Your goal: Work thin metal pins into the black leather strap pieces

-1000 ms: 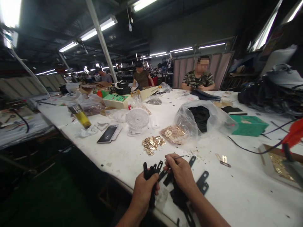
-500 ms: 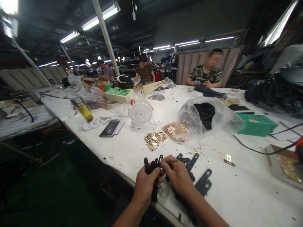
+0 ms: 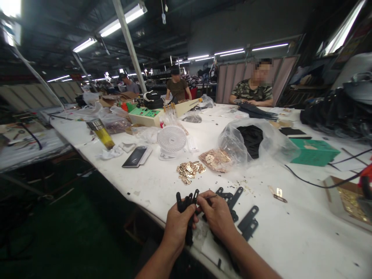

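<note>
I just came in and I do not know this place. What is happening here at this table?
A person at a long white table holds a bunch of black straps in the left hand. The right hand pinches a thin metal tool against the bunch. More black straps lie loose beside the hands, with a pile of gold metal fittings further back. Across the table, another person sits handling dark material.

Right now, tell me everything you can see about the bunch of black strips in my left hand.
The bunch of black strips is a handful of flat, narrow, matte black pieces, leather or plastic by the look, with rounded ends fanned upward. The left hand grips it around the middle, over the near edge of the white table. The right hand, pinching a thin tool, touches the top strips.
</note>
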Demonstrator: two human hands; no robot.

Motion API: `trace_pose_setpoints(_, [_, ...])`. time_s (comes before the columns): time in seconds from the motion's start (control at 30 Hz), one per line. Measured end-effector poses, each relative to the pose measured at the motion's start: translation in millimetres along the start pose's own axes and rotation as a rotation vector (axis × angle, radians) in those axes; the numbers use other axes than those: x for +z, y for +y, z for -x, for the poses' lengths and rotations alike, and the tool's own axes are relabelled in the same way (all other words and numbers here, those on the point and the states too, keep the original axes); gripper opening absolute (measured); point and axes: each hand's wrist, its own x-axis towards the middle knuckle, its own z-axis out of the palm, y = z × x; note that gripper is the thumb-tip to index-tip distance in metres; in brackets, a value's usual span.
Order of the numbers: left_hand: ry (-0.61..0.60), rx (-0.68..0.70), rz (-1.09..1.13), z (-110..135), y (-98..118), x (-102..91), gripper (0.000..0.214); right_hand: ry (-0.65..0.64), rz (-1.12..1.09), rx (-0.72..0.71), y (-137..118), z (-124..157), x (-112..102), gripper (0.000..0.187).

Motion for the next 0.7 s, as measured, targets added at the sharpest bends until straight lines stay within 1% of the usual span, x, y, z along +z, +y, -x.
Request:
trace_pose_setpoints(0.17, [-0.013,-0.008,-0.023,2,2,-1.0,0.025,0.008,-0.024,-0.010,1,-1,1,0.018])
trace_pose_setpoints(0.3, [-0.020,-0.003,-0.027,1,0,-2.5,0.027,-0.020,-0.006,-0.005,3,0,2,0.016])
trace_pose_setpoints(0.4, [-0.036,0.001,-0.052,-1,-3,-3.9,0.031,-0.022,0.082,-0.020,6,0,3,0.017])
trace_pose_setpoints(0.57, [-0.052,0.000,-0.112,1,-3,-4.0,0.033,0.077,0.248,-0.029,13,-1,4,0.018])
trace_pose_setpoints(0.63, [-0.056,0.008,-0.121,2,-2,-3.8,0.034,0.091,0.213,-0.032,13,-2,3,0.019])
trace_pose_setpoints(0.7, [-0.058,0.012,-0.109,1,-1,-3.8,0.037,0.084,0.123,-0.062,11,-2,2,0.017])
